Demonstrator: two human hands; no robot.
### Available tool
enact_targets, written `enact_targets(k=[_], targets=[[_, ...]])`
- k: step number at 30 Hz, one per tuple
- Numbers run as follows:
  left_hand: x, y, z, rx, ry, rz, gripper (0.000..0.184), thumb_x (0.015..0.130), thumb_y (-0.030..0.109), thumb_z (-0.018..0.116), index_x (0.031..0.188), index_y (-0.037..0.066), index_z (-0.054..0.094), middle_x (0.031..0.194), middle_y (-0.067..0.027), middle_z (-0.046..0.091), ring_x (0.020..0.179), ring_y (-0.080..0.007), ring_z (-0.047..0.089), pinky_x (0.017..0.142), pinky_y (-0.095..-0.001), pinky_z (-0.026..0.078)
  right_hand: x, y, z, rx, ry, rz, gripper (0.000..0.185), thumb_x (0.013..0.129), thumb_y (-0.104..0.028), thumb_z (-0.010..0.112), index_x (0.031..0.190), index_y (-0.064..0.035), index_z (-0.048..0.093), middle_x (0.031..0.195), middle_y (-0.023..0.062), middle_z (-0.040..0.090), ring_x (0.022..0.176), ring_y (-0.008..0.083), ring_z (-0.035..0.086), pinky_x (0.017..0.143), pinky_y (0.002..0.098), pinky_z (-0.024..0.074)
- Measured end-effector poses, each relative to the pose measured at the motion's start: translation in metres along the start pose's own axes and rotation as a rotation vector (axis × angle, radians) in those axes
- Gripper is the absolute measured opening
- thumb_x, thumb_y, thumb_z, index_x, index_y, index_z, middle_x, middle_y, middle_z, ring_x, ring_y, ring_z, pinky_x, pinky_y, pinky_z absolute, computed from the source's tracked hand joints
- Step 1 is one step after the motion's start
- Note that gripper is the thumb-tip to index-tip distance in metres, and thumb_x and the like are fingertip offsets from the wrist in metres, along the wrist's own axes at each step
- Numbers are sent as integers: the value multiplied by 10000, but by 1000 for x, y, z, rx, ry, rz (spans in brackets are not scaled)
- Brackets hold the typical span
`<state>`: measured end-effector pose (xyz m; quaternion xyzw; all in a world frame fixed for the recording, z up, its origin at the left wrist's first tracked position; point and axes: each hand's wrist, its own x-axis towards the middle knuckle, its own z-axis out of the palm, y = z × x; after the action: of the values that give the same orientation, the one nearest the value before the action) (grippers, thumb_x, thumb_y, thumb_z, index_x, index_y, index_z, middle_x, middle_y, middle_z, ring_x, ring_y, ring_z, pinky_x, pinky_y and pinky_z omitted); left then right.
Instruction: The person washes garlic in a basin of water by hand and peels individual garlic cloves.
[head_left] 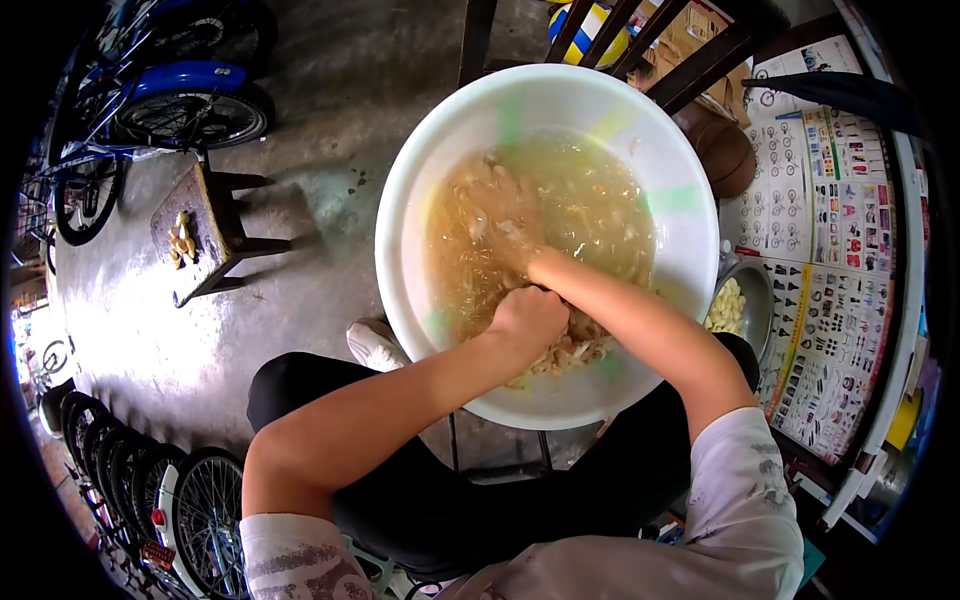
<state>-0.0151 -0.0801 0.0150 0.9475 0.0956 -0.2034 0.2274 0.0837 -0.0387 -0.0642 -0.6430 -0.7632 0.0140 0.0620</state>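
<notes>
A large white plastic basin (pixel 410 130) stands in front of me between my knees, holding cloudy yellowish water (pixel 590 200) with pale bits afloat. My left hand (pixel 532 318) is curled closed at the near side of the basin, beside a heap of wet, pale brown, skin-like pieces (pixel 575 345). Its fingertips are hidden, so what it grips does not show. Across it reaches my right arm; my right hand (pixel 497 212) is under the water, its fingers spread and blurred by the surface.
At the right, a metal bowl (pixel 765 305) holds pale peeled pieces like garlic cloves (pixel 727 308) beside a printed poster-covered surface (pixel 830 330). A small wooden stool (pixel 205 230) with brownish-yellow pieces (pixel 182 240) stands left. Bicycles (pixel 190 100) line the left side; a slatted chair (pixel 700 70) stands behind the basin.
</notes>
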Motion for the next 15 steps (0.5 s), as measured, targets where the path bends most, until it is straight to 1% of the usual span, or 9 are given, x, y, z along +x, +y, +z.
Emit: enact_targets(k=[1,3,4,6,7,9,12,13,15], targets=[[0,1,-2,-1,-1,0,88,760,87,667,822,76,730,845,-105,713,793,-233,720,645,-333,579,-2,1,-5,1,-1,0,583,805,-333,623,1314,-85,488,1368,180,423,1221,331,408,1006,537,303],[0,3,-5,-31,-33,-67,111,797,87,669,884,81,738,942,-88,719,877,-226,714,691,-318,578,-6,0,-17,72,227,-205,374,835,-277,561,1168,-111,602,1281,164,548,1159,319,525,975,509,389],[0,3,-5,-24,-35,-66,111,797,87,669,884,81,738,942,-88,719,877,-226,714,691,-318,578,0,1,-17,72,233,-201,374,835,-277,561,1168,-111,602,1281,164,548,1159,319,525,975,509,389],[-1,3,-7,5,-43,-46,112,804,86,662,885,83,738,935,-93,718,877,-243,715,699,-331,580,26,2,-16,177,-255,-87,245,849,-266,557,989,-100,672,1087,154,668,1017,319,643,865,469,493],[-1,1,-8,12,-41,-41,112,804,86,662,885,83,738,935,-93,718,877,-243,715,699,-331,580,33,2,-22,173,-250,-81,245,849,-266,557,989,-100,672,1087,154,668,1017,319,643,865,469,493],[-2,-1,-11,-57,-62,-46,109,765,87,672,855,56,725,904,-134,702,861,-284,715,709,-351,585,42,4,-38,175,-353,77,255,871,-277,578,878,-43,680,863,146,698,881,350,682,758,462,535],[0,-5,1,-66,-12,-54,110,769,70,658,854,53,725,901,-148,698,861,-311,711,710,-367,586,32,27,-80,479,-374,153,354,836,-332,684,974,-13,615,1012,161,672,1026,332,632,849,470,512],[1,-6,1,-69,-5,-67,109,772,66,652,852,53,725,893,-149,697,859,-313,710,705,-368,587,22,38,-94,466,-376,156,354,836,-332,684,974,-13,615,1012,161,672,1026,332,632,849,470,512],[1,-7,2,-70,19,-49,104,775,60,643,842,46,721,883,-148,695,846,-312,711,697,-369,587,-5,62,-123,596,-399,175,633,741,-436,772,1155,-12,550,1147,188,627,1082,345,607,925,447,488]])
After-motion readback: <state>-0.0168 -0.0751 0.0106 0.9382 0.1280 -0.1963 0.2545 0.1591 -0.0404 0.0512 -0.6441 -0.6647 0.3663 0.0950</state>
